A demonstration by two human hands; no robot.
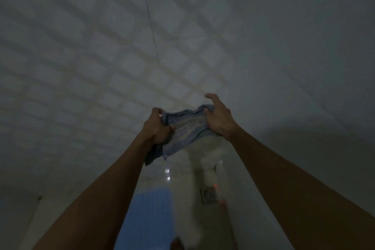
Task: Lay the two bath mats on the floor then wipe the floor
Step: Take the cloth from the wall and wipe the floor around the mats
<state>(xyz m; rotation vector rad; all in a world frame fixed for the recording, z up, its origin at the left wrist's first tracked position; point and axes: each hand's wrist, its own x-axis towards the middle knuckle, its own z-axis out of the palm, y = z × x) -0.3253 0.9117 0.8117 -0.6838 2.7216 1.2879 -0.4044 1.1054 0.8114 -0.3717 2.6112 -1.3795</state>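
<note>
Lighting is dim and the view is blurred; fine detail is limited.

Landmark: the grey-blue cloth (186, 128), held in the air between 2 outstretched bare arms, in front of a pale tiled wall (101, 57).

Left hand (157, 128): at the cloth's left edge, fingers curled tight round a bunched fold. A loose tail of the cloth hangs below this hand, along the forearm.

Right hand (218, 116): at the cloth's right edge. The thumb presses into the fabric and the lower fingers appear to pinch the edge; the upper fingers are lifted and spread, clear of the cloth. Grip is partial but holding.

Cloth: stretched and crumpled between the 2 hands, sagging in the middle, touching nothing but the hands.

Below the cloth: a pale, glossy floor (188, 199) showing 2 small bright reflections. Below and slightly left of the cloth, 1 blue bath mat (149, 215) lies flat on the floor, running to the bottom edge of the view between the forearms. Only 1 mat can be made out. Below and right of the cloth, a small square floor drain (209, 195) is set in the floor, apart from the mat.

Above the cloth: a thin dark line (149, 16) runs up the tiled wall to the top of the view; whether it is a cord or a seam cannot be told.
</note>
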